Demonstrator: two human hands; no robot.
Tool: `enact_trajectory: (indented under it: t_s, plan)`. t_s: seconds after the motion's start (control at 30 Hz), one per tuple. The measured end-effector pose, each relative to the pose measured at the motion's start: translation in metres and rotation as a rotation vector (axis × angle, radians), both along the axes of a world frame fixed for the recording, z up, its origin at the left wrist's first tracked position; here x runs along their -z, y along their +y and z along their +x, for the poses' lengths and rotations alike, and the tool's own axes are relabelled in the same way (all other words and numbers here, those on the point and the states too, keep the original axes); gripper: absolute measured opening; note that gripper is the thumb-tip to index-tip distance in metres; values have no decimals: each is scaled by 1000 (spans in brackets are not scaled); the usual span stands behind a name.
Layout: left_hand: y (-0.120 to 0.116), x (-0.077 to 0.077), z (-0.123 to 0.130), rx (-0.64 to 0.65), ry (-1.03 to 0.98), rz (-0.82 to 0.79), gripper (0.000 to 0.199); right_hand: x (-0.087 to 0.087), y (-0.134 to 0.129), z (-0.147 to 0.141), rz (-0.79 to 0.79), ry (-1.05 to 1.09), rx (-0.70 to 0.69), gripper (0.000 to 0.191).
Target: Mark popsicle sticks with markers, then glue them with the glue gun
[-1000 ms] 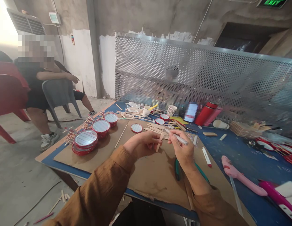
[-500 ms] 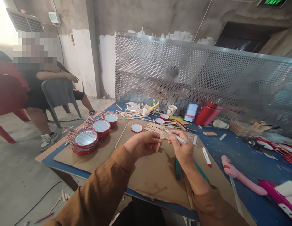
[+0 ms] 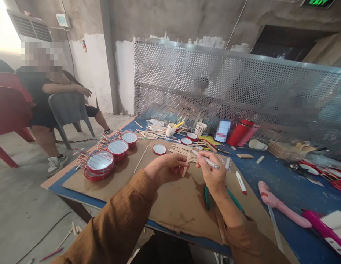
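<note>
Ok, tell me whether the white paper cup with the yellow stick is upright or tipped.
Upright: the white paper cup stands mouth up, the yellow stick slanting out of it.

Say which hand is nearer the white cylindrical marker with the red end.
Right. The right hand, holding a pale grey pen, is just left of the marker; the left hand, pinching a flat wooden stick, is farther left.
</note>
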State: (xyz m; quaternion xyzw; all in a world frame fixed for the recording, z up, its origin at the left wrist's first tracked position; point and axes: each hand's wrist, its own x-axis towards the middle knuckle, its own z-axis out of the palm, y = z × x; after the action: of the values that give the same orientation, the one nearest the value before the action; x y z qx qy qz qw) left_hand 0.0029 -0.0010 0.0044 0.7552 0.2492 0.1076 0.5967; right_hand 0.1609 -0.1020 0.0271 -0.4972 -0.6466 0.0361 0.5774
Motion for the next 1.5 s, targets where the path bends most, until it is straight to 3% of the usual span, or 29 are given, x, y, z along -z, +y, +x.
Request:
enact_trajectory:
  t_s: [0.2,0.5,0.93,1.3,1.5]
  plan:
    - [0,6,1,-38,-57,-22,15,-1,-1,2,-11,-5,4,24]
    - [0,0,1,-16,-43,4,13,-1,0,2,-17,-14,6,26]
    - [2,12,1,-42,-110,-15,25,0,-1,0,-41,-29,-5,26]
    - [0,9,1,-55,-109,-17,25,-1,0,-1,-34,-23,-5,28]
    - [4,3,1,1,-19,34,25,0,0,0,-47,-14,8,29]
